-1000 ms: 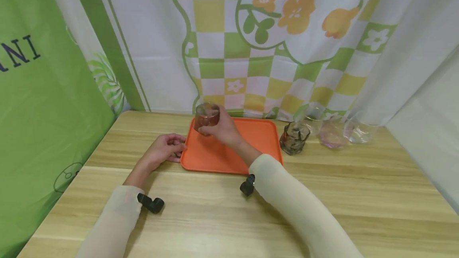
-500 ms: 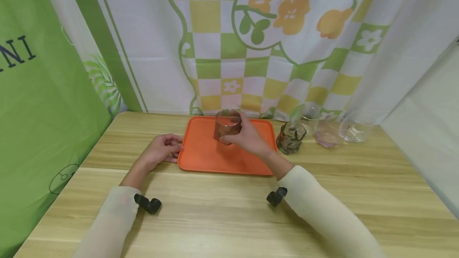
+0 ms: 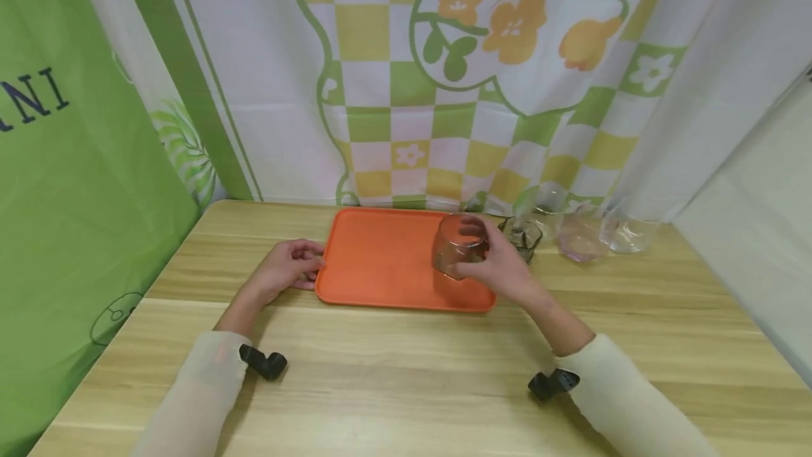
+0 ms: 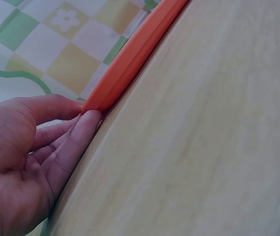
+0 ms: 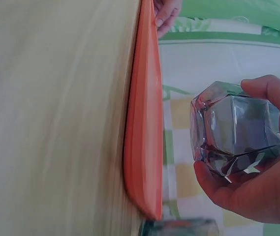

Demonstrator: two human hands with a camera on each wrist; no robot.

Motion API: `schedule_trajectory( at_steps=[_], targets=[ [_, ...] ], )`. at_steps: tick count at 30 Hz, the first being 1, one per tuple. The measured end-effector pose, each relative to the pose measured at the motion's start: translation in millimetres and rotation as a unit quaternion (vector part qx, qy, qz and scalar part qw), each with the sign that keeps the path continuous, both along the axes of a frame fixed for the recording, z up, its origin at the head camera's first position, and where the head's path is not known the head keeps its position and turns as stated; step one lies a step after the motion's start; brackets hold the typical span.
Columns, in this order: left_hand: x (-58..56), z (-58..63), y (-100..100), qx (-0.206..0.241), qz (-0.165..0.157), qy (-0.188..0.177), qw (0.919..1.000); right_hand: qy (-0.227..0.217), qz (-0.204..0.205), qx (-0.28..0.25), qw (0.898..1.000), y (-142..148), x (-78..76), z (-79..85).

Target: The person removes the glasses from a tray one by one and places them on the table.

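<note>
Above the right part of the orange tray (image 3: pixel 374 256), my right hand (image 3: pixel 510 273) holds a smoky faceted drinking glass (image 3: pixel 449 252). In the right wrist view, the thumb and fingers curl round the sides of this glass (image 5: pixel 243 125), which is apart from the tray. My left hand (image 3: pixel 284 270) is at the tray's left edge. Seen from the left wrist, that hand (image 4: pixel 16 152) pinches the tray's rim (image 4: pixel 125 64) between thumb and fingers. Just right of the tray a dark grey glass (image 3: pixel 529 240) stands on the table, partly hidden behind my right hand.
Farther right on the wooden table (image 3: pixel 380 379) stand a clear glass (image 3: pixel 548 214), a pinkish glass (image 3: pixel 580 238) and another clear glass (image 3: pixel 631 235). A checkered curtain (image 3: pixel 419 118) hangs along the back edge, and a green cloth (image 3: pixel 76 217) on the left.
My right hand has carried the smoky glass rightward, from the tray's far left corner to above its right side. The left hand has stayed at the tray's left edge.
</note>
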State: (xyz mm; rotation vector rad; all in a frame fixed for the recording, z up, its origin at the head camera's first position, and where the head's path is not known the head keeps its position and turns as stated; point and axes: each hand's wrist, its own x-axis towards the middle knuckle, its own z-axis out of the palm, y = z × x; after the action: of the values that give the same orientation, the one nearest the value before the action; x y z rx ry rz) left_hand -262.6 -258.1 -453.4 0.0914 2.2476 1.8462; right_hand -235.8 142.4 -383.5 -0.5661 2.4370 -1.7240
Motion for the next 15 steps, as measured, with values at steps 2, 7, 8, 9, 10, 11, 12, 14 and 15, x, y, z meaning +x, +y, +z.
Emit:
schedule_trajectory(
  at_steps=[2,7,8,9,10,11,12,14,15],
  targets=[
    [0.0,0.0,1,0.002,0.001,0.0,1.0,0.008,-0.006,-0.002,1.0,12,4.3,-1.0],
    [-0.4,-1.0,1,-0.001,0.003,0.003,1.0,0.026,-0.025,0.021,0.999,41,16.3,-1.9],
    [-0.3,-1.2,0,-0.002,0.003,0.003,1.0,0.027,-0.032,0.029,0.999,47,18.8,-1.8],
    [-0.2,-1.1,0,-0.003,0.004,0.003,1.0,0.03,-0.037,0.036,0.998,52,21.8,-1.2],
    [0.1,-0.9,0,-0.003,0.006,0.002,1.0,0.031,-0.04,0.045,0.998,58,24.2,-1.0],
    [0.2,-0.6,1,-0.004,0.007,0.001,1.0,0.031,-0.042,0.048,0.998,64,26.6,-0.6],
    [0.4,-0.3,1,-0.004,0.008,0.0,1.0,0.033,-0.044,0.051,0.997,70,29.1,-0.2],
    [0.5,0.3,2,-0.005,0.01,-0.002,0.9999,0.039,-0.045,0.057,0.997,81,32.7,-0.5],
    [0.2,0.5,2,-0.006,0.009,-0.002,0.9999,0.043,-0.045,0.058,0.996,87,33.8,-1.1]
  ],
)
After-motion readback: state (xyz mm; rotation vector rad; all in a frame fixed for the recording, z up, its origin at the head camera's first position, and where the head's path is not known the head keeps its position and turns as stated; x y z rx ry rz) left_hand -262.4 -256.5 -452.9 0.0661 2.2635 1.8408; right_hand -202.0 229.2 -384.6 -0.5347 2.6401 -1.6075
